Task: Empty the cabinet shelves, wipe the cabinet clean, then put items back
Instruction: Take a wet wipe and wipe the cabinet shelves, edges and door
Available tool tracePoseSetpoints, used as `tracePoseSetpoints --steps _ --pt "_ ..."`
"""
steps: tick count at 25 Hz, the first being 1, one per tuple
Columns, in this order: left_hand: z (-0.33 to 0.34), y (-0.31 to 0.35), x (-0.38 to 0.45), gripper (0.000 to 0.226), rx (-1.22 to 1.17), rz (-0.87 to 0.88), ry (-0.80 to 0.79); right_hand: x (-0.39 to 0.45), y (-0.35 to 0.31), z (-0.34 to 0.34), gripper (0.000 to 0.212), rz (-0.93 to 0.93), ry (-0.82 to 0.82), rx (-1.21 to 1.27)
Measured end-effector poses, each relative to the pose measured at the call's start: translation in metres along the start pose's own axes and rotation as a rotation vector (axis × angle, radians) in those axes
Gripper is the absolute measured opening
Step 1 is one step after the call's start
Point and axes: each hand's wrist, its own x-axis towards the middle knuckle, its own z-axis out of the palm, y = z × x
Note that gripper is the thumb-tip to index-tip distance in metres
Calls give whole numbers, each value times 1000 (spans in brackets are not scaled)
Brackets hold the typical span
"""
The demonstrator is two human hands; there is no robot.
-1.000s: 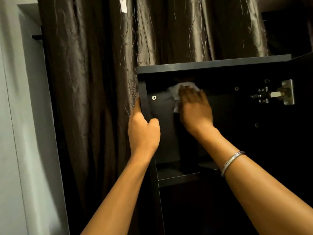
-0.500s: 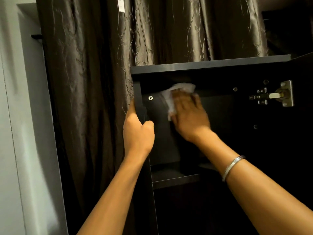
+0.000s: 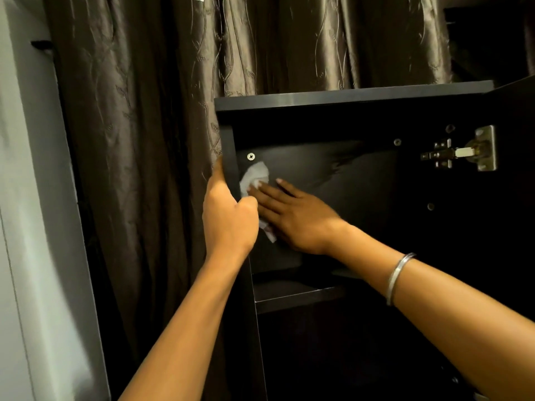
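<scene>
Dark curtains [image 3: 150, 117] hang behind the black cabinet [image 3: 353, 95]. Left hand [image 3: 228, 218] has its fingers curled round the cabinet's left edge. Right hand [image 3: 301, 218], fingers flat, presses a white cloth [image 3: 256, 176] on the cabinet's back wall, beside that edge.

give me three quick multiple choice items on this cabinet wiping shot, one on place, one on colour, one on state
1. Where is the white cloth?
A. on the cabinet top
B. against the inner wall, by the left side panel
C. hanging on the curtain

2. What colour is the cabinet?
A. white
B. red
C. black

3. What is the left hand doing?
A. gripping the cabinet's side panel
B. hanging idle
C. pulling the hinge

Answers: 1 B, the right hand presses it there; 2 C, every panel is black; 3 A, its fingers wrap the edge.
</scene>
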Motion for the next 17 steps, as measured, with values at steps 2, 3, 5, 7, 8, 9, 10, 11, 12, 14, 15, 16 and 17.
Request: tracePoseSetpoints --steps 2,3,5,7,8,9,10,11,12,14,15,16,17 --pt "0 0 0 74 -3 5 9 5 17 -4 63 83 81 -110" --pt "1 -1 0 79 1 -1 12 17 22 -10 64 186 122 -104" --pt "2 -2 1 83 5 -8 8 47 12 -22 61 311 145 -8" --pt "1 -4 2 80 3 -3 5 50 -8 -16 58 288 121 93" --pt "0 -3 1 77 1 -2 11 38 -14 -9 59 233 107 114" --pt "0 -3 2 74 -1 4 15 19 -16 -4 61 148 104 109" --pt "1 -2 1 71 1 6 18 1 -14 0 62 28 103 85" --pt "2 -1 0 69 2 10 21 -12 -11 3 62 -85 97 26" --pt "2 0 0 69 1 13 28 -17 -7 5 60 -155 77 -50" --pt "2 -2 0 72 0 20 39 -5 -2 2 61 -106 88 -123" --pt "2 -2 1 74 5 15 36 7 -1 -4 62 -17 115 -127" --pt "2 -1 0 77 13 4 30 22 -1 -8 64 84 118 -116" --pt "1 -1 0 80 21 -7 25 35 0 -12 64 190 119 -96"
